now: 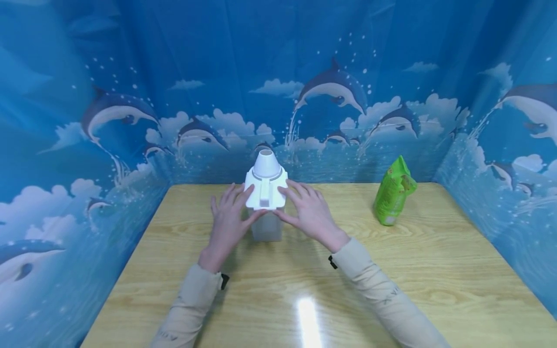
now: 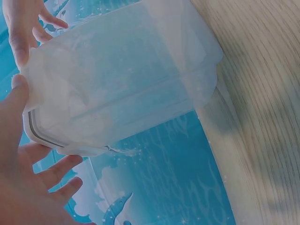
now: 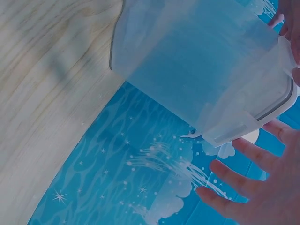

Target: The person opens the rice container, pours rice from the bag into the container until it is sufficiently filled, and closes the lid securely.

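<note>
A tall translucent plastic container stands upright on the wooden table, with a white lid on top that carries a cone-shaped spout. My left hand holds the lid's left side, thumb at the front edge and index finger at the side; its other fingers are spread. On the right side my right hand holds the lid in the same way, thumb in front. In the left wrist view the container's body is see-through, and no contents can be made out. The right wrist view shows the lid's rim beside my fingers.
A green bag with a folded top stands on the table at the right. Blue dolphin-printed curtains enclose the back and both sides. A bright light reflection lies near the table's front.
</note>
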Motion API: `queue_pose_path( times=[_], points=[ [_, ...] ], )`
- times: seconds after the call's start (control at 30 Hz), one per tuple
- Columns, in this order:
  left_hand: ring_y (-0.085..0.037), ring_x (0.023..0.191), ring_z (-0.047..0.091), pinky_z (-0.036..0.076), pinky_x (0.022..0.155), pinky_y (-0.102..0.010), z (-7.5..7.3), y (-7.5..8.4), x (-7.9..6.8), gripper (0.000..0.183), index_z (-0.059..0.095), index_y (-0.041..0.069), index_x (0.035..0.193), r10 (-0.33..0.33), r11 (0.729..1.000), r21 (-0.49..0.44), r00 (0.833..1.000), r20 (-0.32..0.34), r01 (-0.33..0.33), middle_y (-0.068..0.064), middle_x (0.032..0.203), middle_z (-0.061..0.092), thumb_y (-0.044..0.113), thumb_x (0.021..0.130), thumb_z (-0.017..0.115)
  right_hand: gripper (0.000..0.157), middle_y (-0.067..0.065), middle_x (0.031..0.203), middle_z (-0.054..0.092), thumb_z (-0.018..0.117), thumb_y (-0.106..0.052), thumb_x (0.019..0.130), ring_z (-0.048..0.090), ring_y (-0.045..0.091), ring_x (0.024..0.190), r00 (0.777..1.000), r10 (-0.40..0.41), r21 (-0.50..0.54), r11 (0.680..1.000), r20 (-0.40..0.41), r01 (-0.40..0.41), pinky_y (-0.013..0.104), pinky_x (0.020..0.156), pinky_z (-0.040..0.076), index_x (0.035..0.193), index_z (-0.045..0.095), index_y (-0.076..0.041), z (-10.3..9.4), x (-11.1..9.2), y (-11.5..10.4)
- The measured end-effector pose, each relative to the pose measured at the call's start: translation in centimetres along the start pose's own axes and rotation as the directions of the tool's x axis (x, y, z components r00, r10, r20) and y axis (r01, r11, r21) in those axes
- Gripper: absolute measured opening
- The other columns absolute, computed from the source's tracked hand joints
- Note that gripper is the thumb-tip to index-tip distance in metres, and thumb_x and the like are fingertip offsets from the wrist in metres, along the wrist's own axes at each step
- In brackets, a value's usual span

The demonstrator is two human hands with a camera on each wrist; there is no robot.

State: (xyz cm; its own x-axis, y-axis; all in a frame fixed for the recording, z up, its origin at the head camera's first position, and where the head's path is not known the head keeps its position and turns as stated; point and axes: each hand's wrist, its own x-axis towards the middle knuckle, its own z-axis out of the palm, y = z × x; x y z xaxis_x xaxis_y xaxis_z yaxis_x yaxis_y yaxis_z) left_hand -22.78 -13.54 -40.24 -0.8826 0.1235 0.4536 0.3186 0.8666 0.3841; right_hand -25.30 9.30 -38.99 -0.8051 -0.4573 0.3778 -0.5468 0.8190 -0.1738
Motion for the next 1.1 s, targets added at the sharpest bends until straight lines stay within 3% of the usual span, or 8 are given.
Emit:
queue_pose_path(
  times=[0.27,1.1],
  points=[
    [-0.037,0.149,0.031,0.008,0.113,-0.078,0.7,0.6,0.1,0.076,0.051,0.017,0.149,0.031,0.999,-0.015,0.999,-0.043,-0.032,-0.014,0.151,0.049,0.053,0.086,0.075,0.066,0.01,0.158,0.041,0.057,-0.061,0.096,0.044,0.04,0.139,1.0,0.005,0.002,1.0,-0.008,-0.005,0.064,0.108,0.04,0.149,0.051,-0.022,-0.3,-0.6,0.6],
    [-0.035,0.15,0.027,0.006,0.116,-0.074,1.7,2.6,0.1,0.078,0.051,0.019,0.149,0.034,0.999,-0.019,0.999,-0.033,-0.035,-0.013,0.151,0.05,0.059,0.086,0.072,0.065,0.009,0.157,0.043,0.057,-0.06,0.096,0.044,0.04,0.138,1.0,0.015,-0.002,1.0,-0.026,-0.015,0.065,0.107,0.04,0.147,0.053,-0.02,-1.3,-2.2,2.1]
  ],
)
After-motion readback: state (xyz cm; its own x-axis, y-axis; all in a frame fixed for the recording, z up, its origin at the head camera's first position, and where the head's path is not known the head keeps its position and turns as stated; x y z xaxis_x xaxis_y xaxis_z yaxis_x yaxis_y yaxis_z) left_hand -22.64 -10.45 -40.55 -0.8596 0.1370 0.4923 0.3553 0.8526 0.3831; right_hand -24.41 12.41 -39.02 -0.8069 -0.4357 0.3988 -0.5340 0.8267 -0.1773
